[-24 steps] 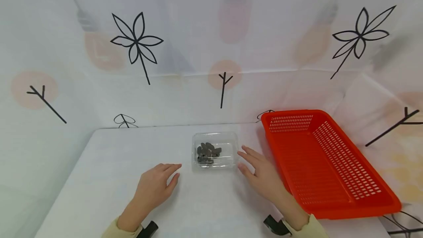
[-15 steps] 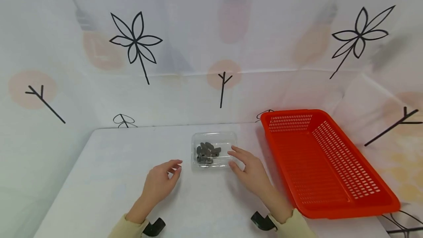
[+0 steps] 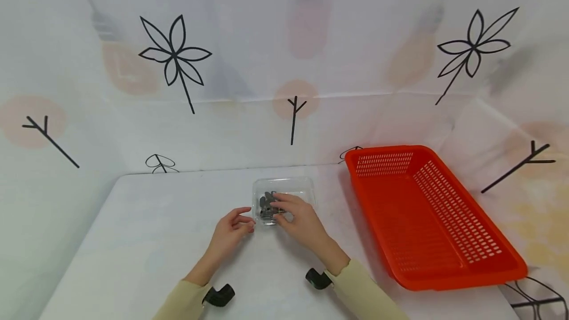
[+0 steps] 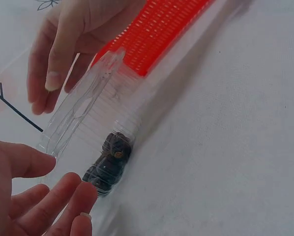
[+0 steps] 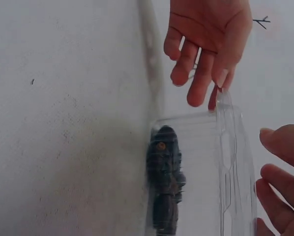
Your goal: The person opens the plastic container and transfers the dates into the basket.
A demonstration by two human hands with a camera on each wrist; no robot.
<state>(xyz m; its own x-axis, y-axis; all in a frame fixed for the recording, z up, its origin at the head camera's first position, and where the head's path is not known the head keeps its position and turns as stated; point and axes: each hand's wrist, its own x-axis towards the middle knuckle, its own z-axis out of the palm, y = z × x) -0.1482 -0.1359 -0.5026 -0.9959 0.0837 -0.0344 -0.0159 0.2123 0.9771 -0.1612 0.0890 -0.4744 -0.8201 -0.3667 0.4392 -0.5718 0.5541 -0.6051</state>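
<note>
A clear plastic box (image 3: 291, 181) stands on the white table, holding several small dark, elongated pieces (image 3: 265, 204) in its left part. Through its side wall the pieces (image 4: 110, 164) look blackish brown, one with an orange spot; their kind is unclear. My left hand (image 3: 228, 235) is at the box's left edge with loosely bent fingers, and whether it touches the rim cannot be told. Over the box is my right hand (image 3: 305, 223), its fingertips above the dark pieces, thumb and fingers apart. In the right wrist view nothing shows between the right hand's fingers (image 5: 279, 184).
A large red perforated basket (image 3: 415, 221) stands on the right side of the table. White cloth (image 3: 231, 132) with leaf and twig drawings hangs behind the table. Each wrist carries a black camera mount (image 3: 220, 295).
My right hand has moved left from beside the box to over the dark pieces. The left hand has come forward and right to the box's edge. The view has shifted slightly.
</note>
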